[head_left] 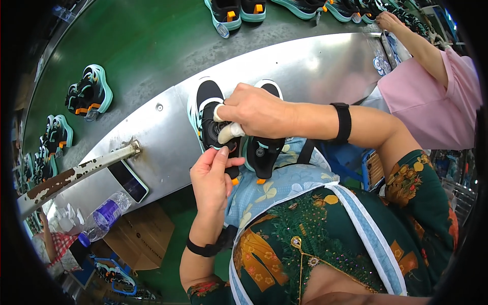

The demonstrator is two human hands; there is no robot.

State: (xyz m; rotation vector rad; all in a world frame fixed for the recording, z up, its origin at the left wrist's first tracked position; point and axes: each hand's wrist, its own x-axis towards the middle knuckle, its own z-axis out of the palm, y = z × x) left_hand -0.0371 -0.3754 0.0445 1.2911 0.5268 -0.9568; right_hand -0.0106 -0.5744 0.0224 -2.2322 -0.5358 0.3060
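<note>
Two black sneakers with white and teal soles stand side by side on the metal ledge, their heels toward me. Over the left sneaker (208, 94) my right hand (259, 113) reaches across, its fingers curled and white finger covers on two of them, at the lacing. What those fingers hold, if anything, is hidden. At the same sneaker's ankle opening, the thumb and forefinger of my left hand (211, 178) are pinched together; whatever is between them is too small to name. The right sneaker (264, 152), with an orange heel tab, sits beside it, partly covered by my right hand and wrist.
Beyond the metal ledge (162, 122), a green conveyor (152, 46) carries several similar sneakers (89, 91). To my left are a chipped metal bar (76, 175), a phone (129, 180), a bottle (107, 216) and a cardboard box (140, 236). A person in pink (427, 99) works at right.
</note>
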